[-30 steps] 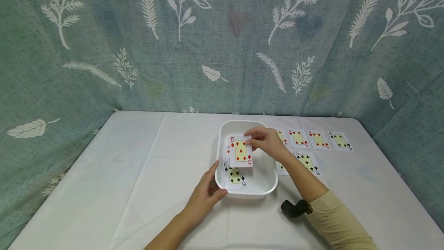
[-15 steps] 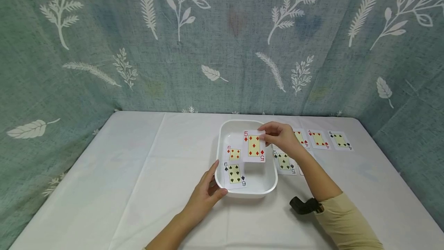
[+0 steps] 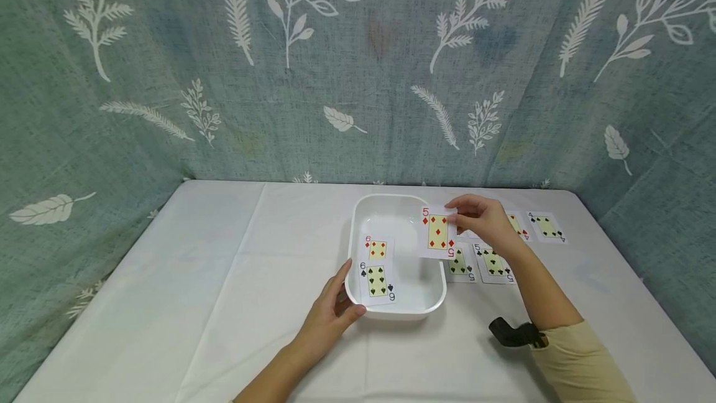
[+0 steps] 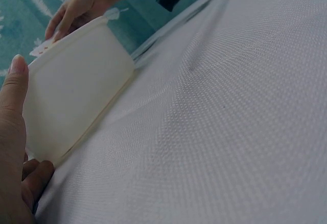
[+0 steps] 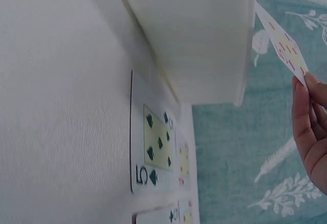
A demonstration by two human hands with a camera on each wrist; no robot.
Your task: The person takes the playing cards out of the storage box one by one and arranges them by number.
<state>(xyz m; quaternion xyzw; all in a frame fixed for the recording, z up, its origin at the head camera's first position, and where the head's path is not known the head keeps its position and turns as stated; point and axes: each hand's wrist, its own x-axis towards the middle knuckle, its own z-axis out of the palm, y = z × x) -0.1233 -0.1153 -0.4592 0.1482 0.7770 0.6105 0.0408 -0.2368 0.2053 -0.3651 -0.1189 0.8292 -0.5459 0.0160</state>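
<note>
A white tray (image 3: 398, 313) stands mid-table with a six of spades (image 3: 377, 282) and a red six (image 3: 378, 248) lying in it. My right hand (image 3: 482, 219) pinches a five of diamonds (image 3: 438, 233) by its top right corner, above the tray's right rim. The right wrist view shows that card (image 5: 284, 44) edge-on beside the tray's wall (image 5: 204, 35). My left hand (image 3: 330, 313) rests against the tray's near left corner, thumb along the wall, fingers (image 4: 14, 89) straight.
Face-up cards lie right of the tray: a five of spades (image 3: 461, 264), a five of clubs (image 3: 494, 262), a red four (image 3: 517, 226) and a black four (image 3: 547, 226). A leaf-patterned curtain backs the white-clothed table (image 3: 224, 303).
My right hand lifted the five of diamonds out of the tray and carried it right, past the tray's right rim. The left hand stayed put.
</note>
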